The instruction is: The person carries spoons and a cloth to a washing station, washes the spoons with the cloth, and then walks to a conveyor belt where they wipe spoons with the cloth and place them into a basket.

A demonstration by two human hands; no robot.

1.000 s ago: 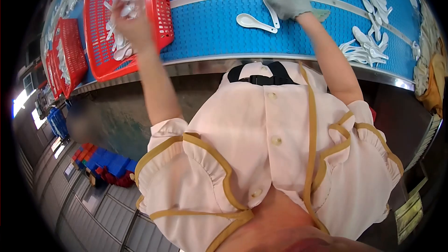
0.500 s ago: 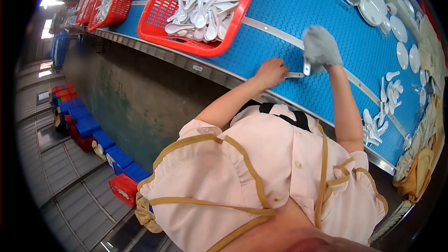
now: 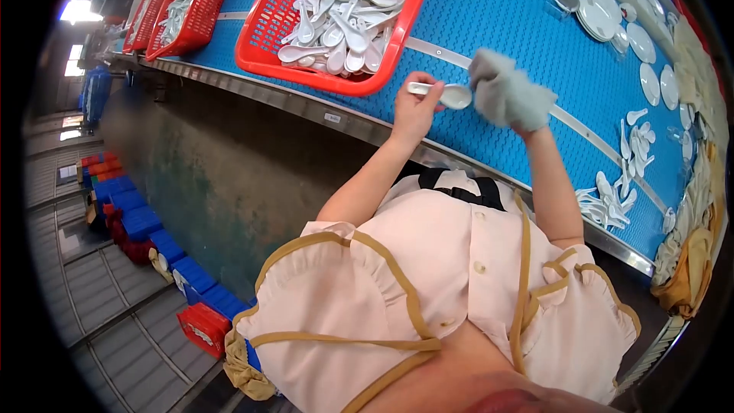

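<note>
Wiping a glossy white ceramic spoon (image 3: 440, 92) just off the near corner of the red basket (image 3: 264, 52).

My bare left hand (image 3: 415, 103) was closed around the spoon's slim handle, the long axis lying nearly level, the rounded oval bowl pointing away from the basket toward my right hand (image 3: 508, 95). That hand, in a fuzzy grey knit glove, was bunched at the bowl's tip; I could not tell whether it gripped anything. Both forearms reached up over the studded blue belt (image 3: 505, 15). The red plastic lattice basket held a heap of like spoons (image 3: 344, 11).
</note>
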